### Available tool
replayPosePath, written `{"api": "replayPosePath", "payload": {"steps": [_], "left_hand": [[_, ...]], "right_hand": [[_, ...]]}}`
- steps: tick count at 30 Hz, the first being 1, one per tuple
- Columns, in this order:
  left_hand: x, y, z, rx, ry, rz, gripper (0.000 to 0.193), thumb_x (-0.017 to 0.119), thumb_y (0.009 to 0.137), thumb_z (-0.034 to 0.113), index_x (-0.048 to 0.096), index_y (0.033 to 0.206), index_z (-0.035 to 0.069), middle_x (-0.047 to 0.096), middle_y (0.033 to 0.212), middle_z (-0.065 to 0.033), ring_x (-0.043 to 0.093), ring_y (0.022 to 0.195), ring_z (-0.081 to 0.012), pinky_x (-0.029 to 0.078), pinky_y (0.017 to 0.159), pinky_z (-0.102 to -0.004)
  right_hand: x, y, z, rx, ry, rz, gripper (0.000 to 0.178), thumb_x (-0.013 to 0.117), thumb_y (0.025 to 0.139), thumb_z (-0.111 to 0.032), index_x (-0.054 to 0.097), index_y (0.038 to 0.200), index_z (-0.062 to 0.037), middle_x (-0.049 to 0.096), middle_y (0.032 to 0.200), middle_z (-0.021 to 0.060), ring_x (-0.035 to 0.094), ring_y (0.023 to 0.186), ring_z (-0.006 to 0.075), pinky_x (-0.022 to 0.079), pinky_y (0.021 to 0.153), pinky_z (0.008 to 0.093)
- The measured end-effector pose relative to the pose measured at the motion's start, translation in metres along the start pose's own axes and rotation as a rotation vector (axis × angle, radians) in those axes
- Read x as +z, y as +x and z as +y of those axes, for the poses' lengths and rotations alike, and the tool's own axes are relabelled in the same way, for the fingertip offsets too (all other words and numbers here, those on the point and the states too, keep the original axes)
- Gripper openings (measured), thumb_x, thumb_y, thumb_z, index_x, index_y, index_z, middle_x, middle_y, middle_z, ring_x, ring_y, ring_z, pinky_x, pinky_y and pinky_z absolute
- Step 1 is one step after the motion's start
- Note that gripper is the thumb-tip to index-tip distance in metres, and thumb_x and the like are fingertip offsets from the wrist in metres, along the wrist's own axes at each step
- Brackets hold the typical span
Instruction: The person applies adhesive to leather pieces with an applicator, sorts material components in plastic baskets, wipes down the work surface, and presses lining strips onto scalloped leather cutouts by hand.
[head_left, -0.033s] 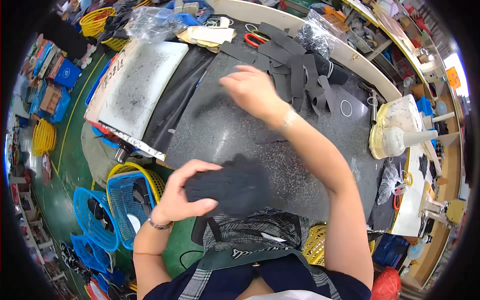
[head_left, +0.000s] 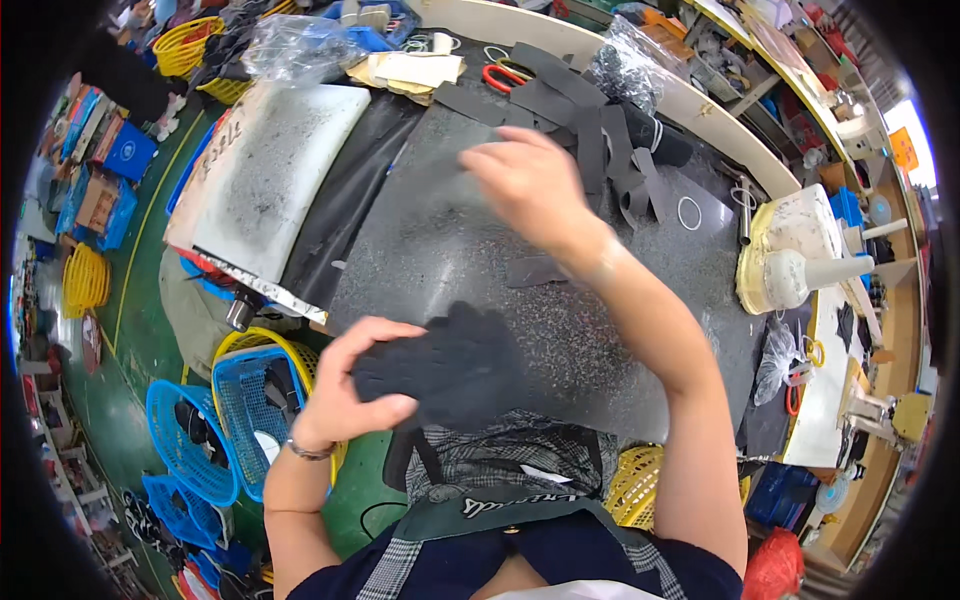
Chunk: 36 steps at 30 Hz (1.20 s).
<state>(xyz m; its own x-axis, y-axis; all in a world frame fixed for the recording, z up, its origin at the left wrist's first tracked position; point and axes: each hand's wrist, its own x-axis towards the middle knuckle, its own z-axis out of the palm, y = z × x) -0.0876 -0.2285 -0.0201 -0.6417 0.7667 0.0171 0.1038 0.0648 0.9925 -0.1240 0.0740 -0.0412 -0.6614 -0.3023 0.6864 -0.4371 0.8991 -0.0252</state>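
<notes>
My left hand (head_left: 345,385) is closed round one end of a black bundle (head_left: 450,368), apparently stacked cloth pieces with an uneven, lobed edge. The bundle is held over the near edge of a dark speckled tabletop (head_left: 590,345), close to my apron. Farther out, above the middle of the table, hovers my right hand (head_left: 530,185). Its fingers are smeared by motion, and a dark blurred patch lies beside them, so whether it holds anything is unclear. Black fabric strips (head_left: 590,135) lie in a loose pile just beyond it. A single dark piece (head_left: 537,271) rests flat under my right wrist.
A white stained board (head_left: 280,170) slopes at the left of the table. Red-handled scissors (head_left: 503,78) lie at the back, and a white funnel-shaped object (head_left: 795,280) stands at right. Blue baskets (head_left: 185,445) sit on the floor at left. A white ring (head_left: 689,213) lies on the tabletop.
My right hand has shifted to the right over the table. My left hand and the black bundle have moved slightly left.
</notes>
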Motion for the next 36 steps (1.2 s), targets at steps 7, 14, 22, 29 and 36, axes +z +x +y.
{"api": "replayPosePath", "payload": {"steps": [7,14,22,29,36], "left_hand": [[-0.016,0.094,-0.008,0.312,0.391,-0.007,0.053,0.08,0.07,0.021,0.063,0.116,0.001,0.064,0.112,-0.0115,0.061,0.107,-0.023,0.046,0.095,-0.0346],[0.003,0.158,-0.019,0.486,0.867,0.122,0.061,0.085,0.066,0.028,0.065,0.121,0.012,0.06,0.125,-0.0124,0.047,0.128,-0.0297,0.036,0.107,-0.0423],[0.018,0.134,-0.04,0.99,1.165,0.118,0.031,0.076,0.075,0.009,0.069,0.105,0.001,0.065,0.115,-0.0125,0.065,0.104,-0.0272,0.051,0.099,-0.0432],[0.028,0.135,-0.044,0.954,1.167,0.208,0.03,0.079,0.07,0.01,0.07,0.097,0.002,0.068,0.104,-0.0096,0.065,0.096,-0.0261,0.053,0.095,-0.0435],[0.028,0.131,-0.018,0.582,0.89,0.332,0.015,0.07,0.085,0.01,0.071,0.098,0.002,0.072,0.091,-0.0091,0.068,0.087,-0.0198,0.053,0.086,-0.0334]], "right_hand": [[-0.131,-0.114,-0.008,0.458,-0.434,-0.402,0.046,0.072,0.072,-0.002,0.063,0.117,-0.0059,0.065,0.117,0.0107,0.059,0.112,0.0281,0.033,0.112,0.0506],[-0.089,-0.121,-0.035,0.313,-0.016,-0.374,0.039,0.072,0.075,-0.006,0.062,0.113,-0.0032,0.066,0.112,0.0107,0.06,0.11,0.0277,0.04,0.107,0.0457],[-0.121,-0.125,-0.039,0.686,0.323,-0.196,0.016,0.066,0.083,0.002,0.068,0.098,-0.0026,0.069,0.087,0.0123,0.068,0.084,0.0259,0.053,0.077,0.0359],[-0.108,-0.089,-0.044,0.58,0.744,-0.078,0.007,0.068,0.085,0.002,0.065,0.092,0.003,0.067,0.089,0.0124,0.066,0.079,0.0225,0.051,0.068,0.03],[-0.07,-0.055,-0.048,0.225,0.573,-0.068,0.012,0.07,0.08,-0.001,0.061,0.089,0.0015,0.066,0.115,0.0163,0.06,0.101,0.0331,0.05,0.085,0.0403]]}}
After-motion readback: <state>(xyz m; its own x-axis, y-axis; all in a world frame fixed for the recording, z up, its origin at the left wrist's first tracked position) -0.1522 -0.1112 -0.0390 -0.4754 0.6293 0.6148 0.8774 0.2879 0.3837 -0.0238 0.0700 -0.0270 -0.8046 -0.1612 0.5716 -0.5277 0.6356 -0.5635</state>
